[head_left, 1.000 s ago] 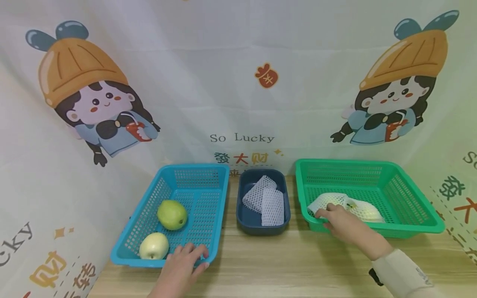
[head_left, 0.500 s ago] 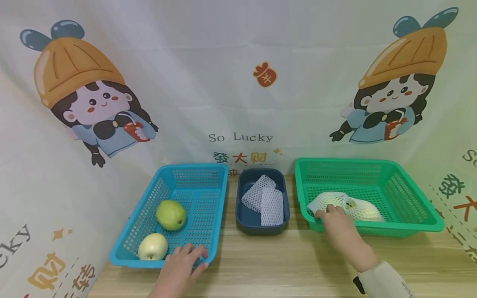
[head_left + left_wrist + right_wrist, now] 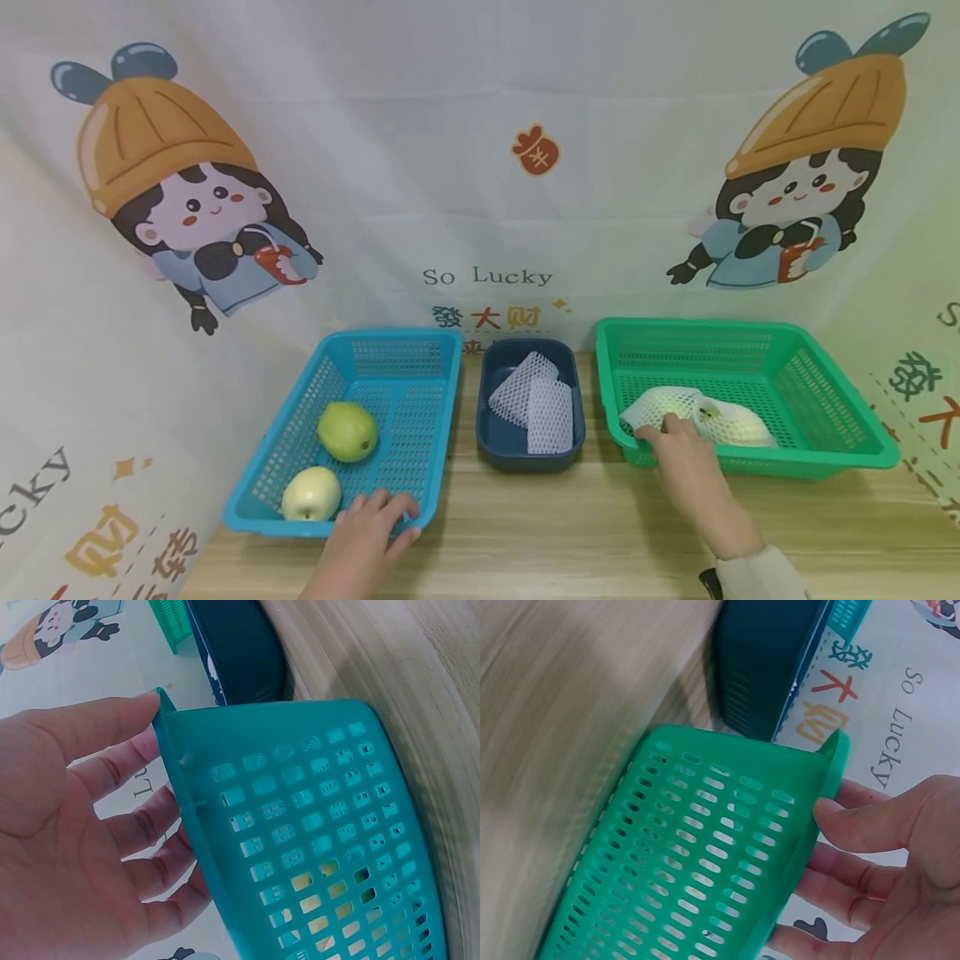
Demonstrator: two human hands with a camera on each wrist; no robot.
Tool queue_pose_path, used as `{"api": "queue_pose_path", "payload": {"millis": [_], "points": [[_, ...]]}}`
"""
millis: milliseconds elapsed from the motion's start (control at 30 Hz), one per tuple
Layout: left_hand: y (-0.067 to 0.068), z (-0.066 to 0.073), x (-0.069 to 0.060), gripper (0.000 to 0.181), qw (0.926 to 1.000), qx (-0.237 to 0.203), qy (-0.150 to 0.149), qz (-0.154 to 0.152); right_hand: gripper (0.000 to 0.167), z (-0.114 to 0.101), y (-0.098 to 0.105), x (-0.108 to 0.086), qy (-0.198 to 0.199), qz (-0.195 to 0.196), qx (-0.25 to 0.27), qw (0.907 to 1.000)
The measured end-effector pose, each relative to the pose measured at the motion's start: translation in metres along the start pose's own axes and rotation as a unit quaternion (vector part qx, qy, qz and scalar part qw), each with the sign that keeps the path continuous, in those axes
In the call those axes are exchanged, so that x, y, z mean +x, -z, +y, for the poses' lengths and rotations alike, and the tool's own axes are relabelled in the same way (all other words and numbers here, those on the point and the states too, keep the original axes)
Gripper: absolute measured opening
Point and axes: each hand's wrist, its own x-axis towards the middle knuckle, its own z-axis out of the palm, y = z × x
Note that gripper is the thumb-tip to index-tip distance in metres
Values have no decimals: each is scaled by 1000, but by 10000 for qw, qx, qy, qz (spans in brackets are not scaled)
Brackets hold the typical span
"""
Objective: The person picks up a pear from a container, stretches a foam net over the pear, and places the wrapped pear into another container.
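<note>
At the front right corner of the blue basket (image 3: 390, 335), my left hand (image 3: 363, 533) holds the rim. In the left wrist view its thumb (image 3: 112, 724) rests on the edge and the fingers pass behind it. A green fruit (image 3: 347, 432) and a pale yellow, apple-like fruit (image 3: 311, 494) lie in that basket. My right hand (image 3: 686, 467) grips the front left rim of the green basket (image 3: 825, 458), thumb outside, fingers over the edge. Just behind those fingers lie two pale fruits in white foam nets, a left one (image 3: 660, 402) and a right one (image 3: 738, 425).
Between the baskets stands a dark blue tub (image 3: 491, 454) with two white foam net sleeves (image 3: 550, 417) in it. Wood-grain tabletop (image 3: 525, 533) stretches in front. A printed cloth (image 3: 480, 208) hangs behind and at the sides.
My right wrist and forearm have swung left, while the right fingers stay at the green basket's rim. My left hand keeps its place. Fruits, baskets and tub have not moved.
</note>
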Motion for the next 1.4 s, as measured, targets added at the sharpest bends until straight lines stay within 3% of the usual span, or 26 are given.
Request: {"api": "queue_pose_path", "payload": {"millis": [333, 667, 767, 1033, 1233, 1400], "points": [[6, -1, 5, 14, 9994, -278, -57, -185, 43, 1, -5, -3, -139, 124, 65, 9998], [21, -7, 16, 15, 9915, -1011, -198, -795, 41, 0, -4, -4, -312, 190, 143, 9992], [27, -9, 20, 15, 9908, -1099, -185, -772, 41, -1, -5, -4, -337, 185, 151, 9991], [47, -12, 33, 15, 9915, -1181, 215, -499, 39, -1, -7, -4, -388, 239, 184, 9988], [64, -16, 49, 24, 9931, -1079, 281, -371, 38, -1, -8, -4, -420, 294, 244, 9984], [69, -21, 62, 30, 9925, -1137, 322, -308, 39, 0, -9, -4, -433, 338, 246, 9982]]}}
